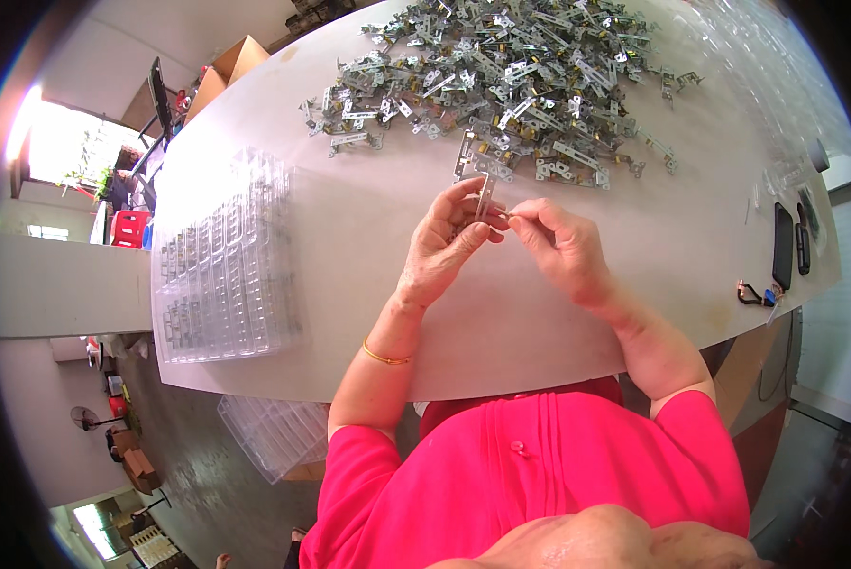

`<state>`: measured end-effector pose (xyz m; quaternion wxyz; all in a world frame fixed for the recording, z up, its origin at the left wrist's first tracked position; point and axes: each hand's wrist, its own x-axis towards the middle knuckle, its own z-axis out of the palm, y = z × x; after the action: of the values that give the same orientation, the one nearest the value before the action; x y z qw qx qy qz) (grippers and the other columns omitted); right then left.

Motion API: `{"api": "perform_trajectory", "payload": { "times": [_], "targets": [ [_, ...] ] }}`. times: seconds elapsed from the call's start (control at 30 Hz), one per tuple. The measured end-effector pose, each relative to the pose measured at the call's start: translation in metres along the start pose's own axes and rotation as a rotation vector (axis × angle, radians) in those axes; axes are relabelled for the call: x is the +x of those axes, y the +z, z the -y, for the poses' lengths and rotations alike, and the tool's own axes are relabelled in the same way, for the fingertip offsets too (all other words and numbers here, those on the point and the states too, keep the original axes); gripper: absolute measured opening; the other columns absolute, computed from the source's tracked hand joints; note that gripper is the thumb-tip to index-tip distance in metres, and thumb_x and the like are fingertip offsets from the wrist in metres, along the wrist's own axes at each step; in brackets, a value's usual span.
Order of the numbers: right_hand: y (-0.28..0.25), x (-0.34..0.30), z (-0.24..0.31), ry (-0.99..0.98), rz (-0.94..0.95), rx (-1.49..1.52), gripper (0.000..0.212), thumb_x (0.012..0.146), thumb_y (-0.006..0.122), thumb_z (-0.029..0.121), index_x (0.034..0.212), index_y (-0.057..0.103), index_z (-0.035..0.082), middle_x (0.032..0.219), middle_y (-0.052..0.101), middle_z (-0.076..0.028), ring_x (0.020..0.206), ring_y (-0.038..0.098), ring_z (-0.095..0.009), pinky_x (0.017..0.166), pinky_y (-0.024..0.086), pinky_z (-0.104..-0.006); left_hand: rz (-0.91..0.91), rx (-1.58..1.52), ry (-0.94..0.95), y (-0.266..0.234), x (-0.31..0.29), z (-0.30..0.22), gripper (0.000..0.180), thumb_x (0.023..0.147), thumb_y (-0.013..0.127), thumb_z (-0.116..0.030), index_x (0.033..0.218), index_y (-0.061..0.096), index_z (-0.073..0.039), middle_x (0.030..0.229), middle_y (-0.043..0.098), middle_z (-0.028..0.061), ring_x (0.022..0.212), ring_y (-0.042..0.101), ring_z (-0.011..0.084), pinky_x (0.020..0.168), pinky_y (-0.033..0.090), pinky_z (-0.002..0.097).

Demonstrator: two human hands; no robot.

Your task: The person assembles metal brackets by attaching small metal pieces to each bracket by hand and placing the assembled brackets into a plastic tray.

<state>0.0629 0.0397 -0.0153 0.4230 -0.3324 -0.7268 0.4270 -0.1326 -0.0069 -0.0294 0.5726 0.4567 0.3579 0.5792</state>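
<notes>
Over the middle of the white table, my left hand (441, 237) grips a small metal bracket (485, 197) between thumb and fingers, its strip standing upright. Close beside it on the right is my right hand (566, 245), thumb and forefinger pinched together at the bracket's lower end. Whatever sits in that pinch is too small to make out. Just beyond both hands spreads a large heap of similar metal brackets (511, 85), some with brass-coloured parts.
Clear plastic trays (226, 266), partly filled with metal parts, lie on the table's left. Another clear tray (275, 431) sits below the table edge. Clear plastic packaging (762, 71) covers the far right, near a black flat device (783, 247) and a blue-and-black tool (755, 295).
</notes>
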Motion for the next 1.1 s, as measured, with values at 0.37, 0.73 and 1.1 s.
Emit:
{"api": "perform_trajectory", "payload": {
  "times": [0.37, 0.73, 1.1],
  "targets": [
    [0.000, 0.000, 0.002, -0.047, 0.091, -0.078, 0.004, 0.093, 0.067, 0.006, 0.097, 0.064, 0.006, 0.077, 0.066, -0.013, 0.062, 0.063, -0.024, 0.057, 0.048, -0.0342, 0.020, 0.218, 0.001, 0.007, -0.002, 0.002, 0.058, 0.092, 0.064, 0.008, 0.145, 0.042, -0.004, 0.118, 0.063, 0.0100, 0.108, 0.062, 0.0165, 0.094, 0.052, 0.0296],
    [-0.002, 0.001, 0.005, -0.078, 0.081, -0.186, 0.007, 0.091, 0.069, 0.007, 0.092, 0.061, 0.006, 0.073, 0.063, -0.013, 0.060, 0.061, -0.028, 0.056, 0.047, -0.0366, -0.104, 0.457, 0.047, 0.003, -0.001, -0.017, 0.047, 0.092, 0.063, 0.006, 0.137, 0.051, 0.000, 0.107, 0.060, 0.0057, 0.097, 0.064, 0.0132, 0.090, 0.054, 0.0295],
    [0.004, -0.001, 0.001, -0.029, 0.124, -0.137, 0.007, 0.094, 0.067, 0.009, 0.094, 0.062, 0.006, 0.072, 0.062, -0.011, 0.059, 0.058, -0.024, 0.056, 0.046, -0.0340, -0.622, 0.495, -0.076, -0.051, 0.004, -0.032, 0.043, 0.091, 0.060, -0.001, 0.133, 0.051, 0.007, 0.086, 0.061, 0.0028, 0.080, 0.065, 0.0115, 0.076, 0.056, 0.0264]
  ]
}}
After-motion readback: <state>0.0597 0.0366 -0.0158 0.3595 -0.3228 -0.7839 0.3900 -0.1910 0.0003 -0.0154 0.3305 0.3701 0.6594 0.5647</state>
